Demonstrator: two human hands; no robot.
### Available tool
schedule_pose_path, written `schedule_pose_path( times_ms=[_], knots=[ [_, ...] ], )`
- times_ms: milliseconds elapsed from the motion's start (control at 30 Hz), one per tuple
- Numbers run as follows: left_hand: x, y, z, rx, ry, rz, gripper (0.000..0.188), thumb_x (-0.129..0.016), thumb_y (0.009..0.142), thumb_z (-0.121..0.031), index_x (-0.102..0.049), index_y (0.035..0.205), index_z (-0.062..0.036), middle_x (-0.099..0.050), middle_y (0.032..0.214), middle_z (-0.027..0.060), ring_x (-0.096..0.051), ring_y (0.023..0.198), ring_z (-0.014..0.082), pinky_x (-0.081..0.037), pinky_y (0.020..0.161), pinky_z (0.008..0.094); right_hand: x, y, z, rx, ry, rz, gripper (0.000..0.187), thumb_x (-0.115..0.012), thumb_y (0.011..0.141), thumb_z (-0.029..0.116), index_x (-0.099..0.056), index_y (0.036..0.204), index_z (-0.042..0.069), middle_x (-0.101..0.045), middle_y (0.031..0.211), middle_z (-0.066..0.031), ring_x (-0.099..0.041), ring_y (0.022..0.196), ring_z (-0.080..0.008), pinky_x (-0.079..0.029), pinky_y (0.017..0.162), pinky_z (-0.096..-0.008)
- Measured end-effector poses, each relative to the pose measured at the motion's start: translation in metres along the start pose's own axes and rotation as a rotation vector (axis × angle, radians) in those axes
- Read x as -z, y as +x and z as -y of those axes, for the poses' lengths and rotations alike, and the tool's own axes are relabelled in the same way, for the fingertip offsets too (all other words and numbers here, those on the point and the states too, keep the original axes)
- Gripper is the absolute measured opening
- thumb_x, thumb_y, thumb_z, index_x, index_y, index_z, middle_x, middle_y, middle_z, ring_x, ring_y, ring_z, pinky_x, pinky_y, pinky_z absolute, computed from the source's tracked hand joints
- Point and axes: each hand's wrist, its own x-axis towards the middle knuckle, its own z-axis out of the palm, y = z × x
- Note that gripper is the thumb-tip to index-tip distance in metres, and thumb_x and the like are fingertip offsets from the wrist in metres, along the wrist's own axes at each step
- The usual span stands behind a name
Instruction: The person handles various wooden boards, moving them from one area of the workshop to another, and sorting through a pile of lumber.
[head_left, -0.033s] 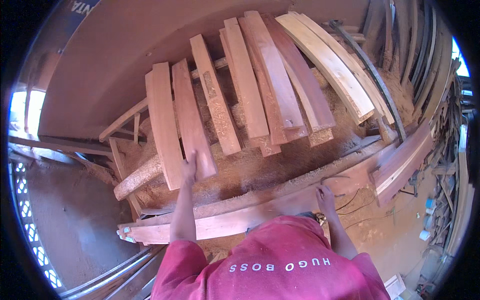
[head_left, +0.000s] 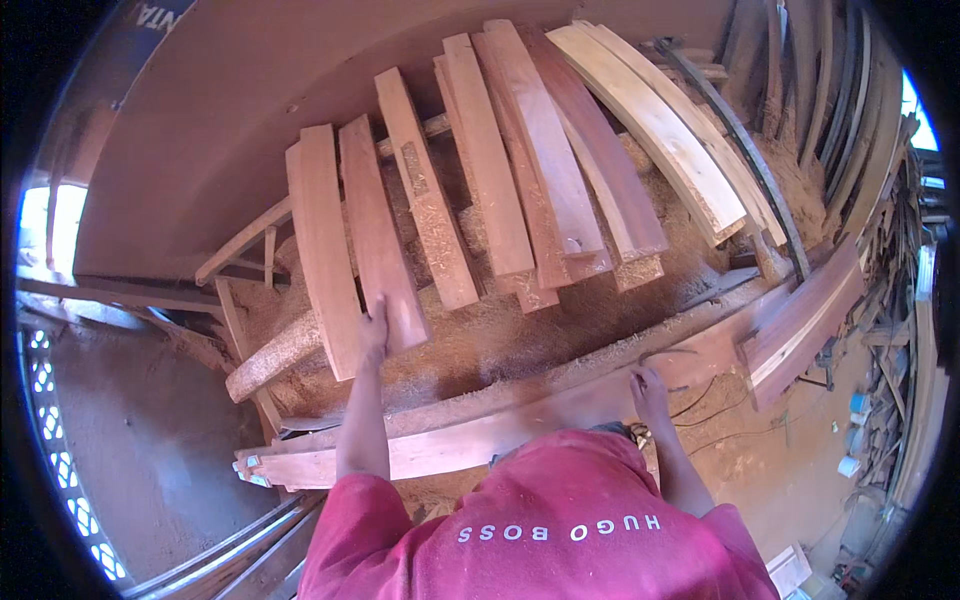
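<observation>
Reddish plank (head_left: 385, 235), one, second from the left in a row of loose planks laid side by side over a sawdust-covered frame; near end under the left hand.

Left hand (head_left: 374, 335): at that plank's left edge, thumb over the face, beside the neighbouring plank (head_left: 325, 250); whether the fingers close round the edge, I cannot tell.

Right hand (head_left: 651, 394): fingers curled, at the near edge of a long board (head_left: 420, 455); any hold on it is not clear.

Also present: one narrow plank strewn with shavings (head_left: 440, 235); pale planks (head_left: 655, 125) at the right of the row; sawdust (head_left: 480, 345) between row and board.

Condition of work: seemingly midway. Several planks look smooth-faced; all lie separate or overlapping, none visibly joined. How many await handling cannot be judged.

Changes since the earlier frame: slight. The whole view sits a little further left; the row keeps its order, and both hands keep their places.
</observation>
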Motion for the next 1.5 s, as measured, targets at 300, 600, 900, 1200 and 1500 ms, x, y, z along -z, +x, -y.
schedule_pose_path(
  times_ms=[300, 600, 900, 1200, 1500],
  knots=[
    [-0.077, -0.031, -0.048, -0.618, 0.444, -0.266, 0.063, -0.068, 0.091, -0.042, -0.054, 0.131, 0.0047, -0.056, 0.127, 0.0294, -0.055, 0.119, 0.0403, -0.044, 0.102, 0.0466, -0.004, 0.025, 0.007, -0.028, 0.107, -0.225, 0.019, -0.06, 0.096, 0.013, -0.068, 0.11, 0.001, -0.067, 0.098, -0.0146, -0.064, 0.083, -0.0243, -0.049, 0.071, -0.032],
    [-0.218, -0.105, -0.165, -0.764, 0.22, 0.052, 0.078, -0.073, 0.087, -0.041, -0.042, 0.141, 0.0045, -0.044, 0.138, 0.0305, -0.044, 0.13, 0.0432, -0.036, 0.11, 0.0481, -0.023, 0.119, 0.069, -0.111, 0.412, -0.162, 0.027, -0.06, 0.1, 0.023, -0.067, 0.117, 0.003, -0.069, 0.098, -0.0064, -0.064, 0.089, -0.0147, -0.051, 0.079, -0.0284],
    [-0.258, -0.144, -0.235, -1.369, 0.59, 0.327, 0.053, -0.057, 0.096, -0.042, -0.056, 0.138, -0.0101, -0.045, 0.151, 0.0113, -0.032, 0.145, 0.0364, -0.024, 0.118, 0.0493, -0.048, 0.18, 0.152, -0.632, 1.383, -0.128, 0.048, -0.067, 0.094, 0.042, -0.061, 0.122, 0.003, -0.064, 0.113, -0.0066, -0.06, 0.102, -0.0163, -0.051, 0.084, -0.0335],
    [-0.193, -0.114, -0.219, -1.319, 0.569, 0.334, 0.045, -0.056, 0.098, -0.033, -0.056, 0.136, -0.008, -0.048, 0.148, 0.0133, -0.04, 0.141, 0.0331, -0.029, 0.116, 0.0485, -0.059, 0.143, 0.223, -0.225, 0.671, -0.39, 0.047, -0.079, 0.082, 0.022, -0.061, 0.119, -0.001, -0.066, 0.103, -0.0134, -0.06, 0.098, -0.0261, -0.047, 0.089, -0.0396],
    [-0.115, -0.083, -0.16, -0.543, -0.026, 0.335, 0.064, -0.066, 0.094, -0.034, -0.045, 0.142, 0.0036, -0.051, 0.137, 0.0238, -0.05, 0.129, 0.0306, -0.039, 0.109, 0.0421, -0.095, 0.108, 0.277, 0.349, 0.132, -0.04, 0.05, -0.07, 0.086, 0.03, -0.058, 0.128, 0.005, -0.056, 0.117, -0.0173, -0.052, 0.115, -0.0348, -0.039, 0.101, -0.0479]
  ],
)
